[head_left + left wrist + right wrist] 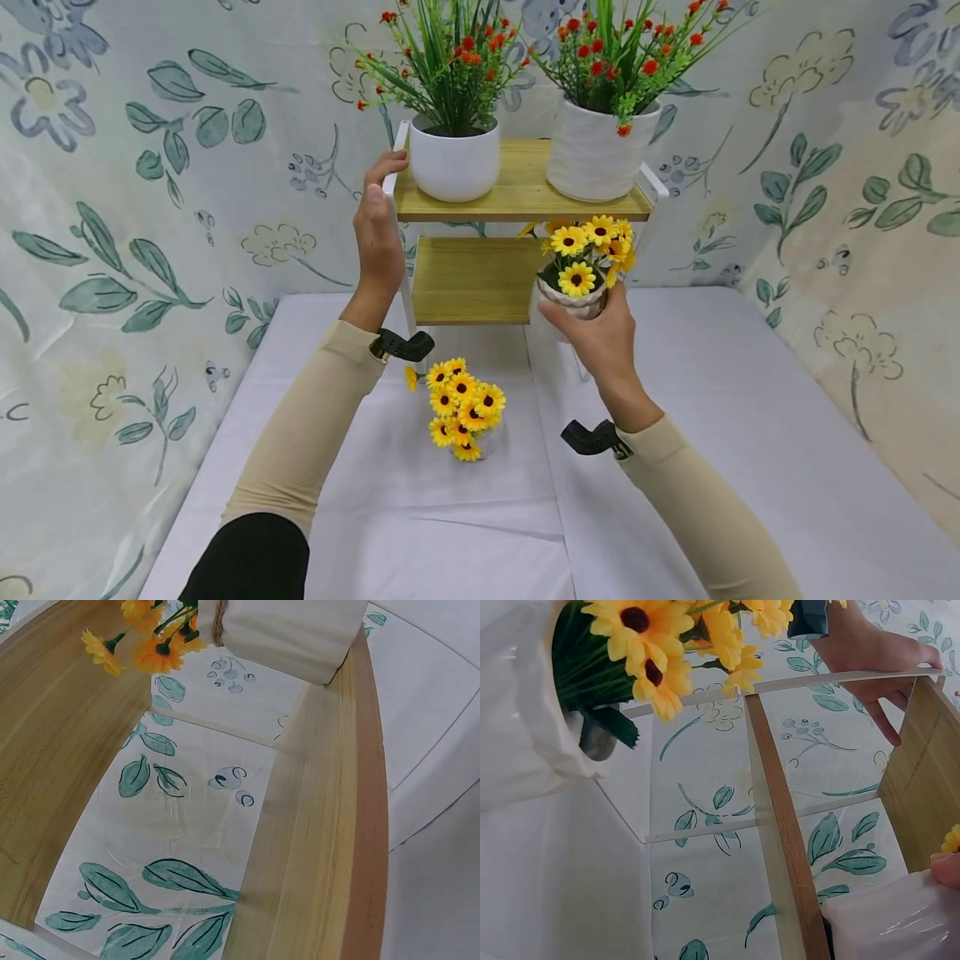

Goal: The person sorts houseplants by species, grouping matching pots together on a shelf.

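Observation:
A two-tier plant shelf (470,281) with wooden boards and a white frame stands at the back of the table. My left hand (380,237) grips its left side frame near the upper board; in the right wrist view that hand (881,667) shows with fingers spread along the frame. My right hand (600,333) holds a small white flowerpot (573,302) of yellow sunflowers (576,278) at the right end of the lower board. In the left wrist view this pot (285,634) has twine on it and sits at the board. Its underside is hidden from the head view.
Two larger white pots (455,164) with red-flowered plants (600,62) stand on the upper board. Another sunflower pot (491,442) is on the white-clothed table (480,533) in front of the shelf. Floral cloth (135,250) hangs behind and at the sides.

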`<state>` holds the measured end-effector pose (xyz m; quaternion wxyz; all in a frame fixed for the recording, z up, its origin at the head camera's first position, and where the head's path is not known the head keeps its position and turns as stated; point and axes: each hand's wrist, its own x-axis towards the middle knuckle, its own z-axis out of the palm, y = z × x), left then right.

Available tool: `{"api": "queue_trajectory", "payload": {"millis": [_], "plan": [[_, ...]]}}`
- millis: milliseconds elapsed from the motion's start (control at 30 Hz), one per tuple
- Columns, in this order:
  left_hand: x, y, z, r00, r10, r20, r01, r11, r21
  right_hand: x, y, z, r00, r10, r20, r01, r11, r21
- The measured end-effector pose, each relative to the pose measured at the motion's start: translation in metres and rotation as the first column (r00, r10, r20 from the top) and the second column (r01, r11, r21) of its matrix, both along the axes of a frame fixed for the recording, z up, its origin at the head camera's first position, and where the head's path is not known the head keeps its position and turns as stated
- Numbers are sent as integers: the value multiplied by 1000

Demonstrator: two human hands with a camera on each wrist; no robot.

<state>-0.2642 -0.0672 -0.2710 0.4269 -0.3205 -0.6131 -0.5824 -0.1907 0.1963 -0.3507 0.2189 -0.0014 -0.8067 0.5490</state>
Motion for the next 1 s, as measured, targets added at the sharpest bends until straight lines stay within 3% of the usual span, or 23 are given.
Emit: {"api": "queue_trajectory", "payload": {"millis": [467,1000], "plan": [[2,1,1,999,-19,31,18,1000,10,-7,-5,-5,998,-63,-22,63,998,-24],[1,1,0,1000,-16,27,16,1000,20,-14,-5,-8,998,-58,-38,58,998,-2]]}}
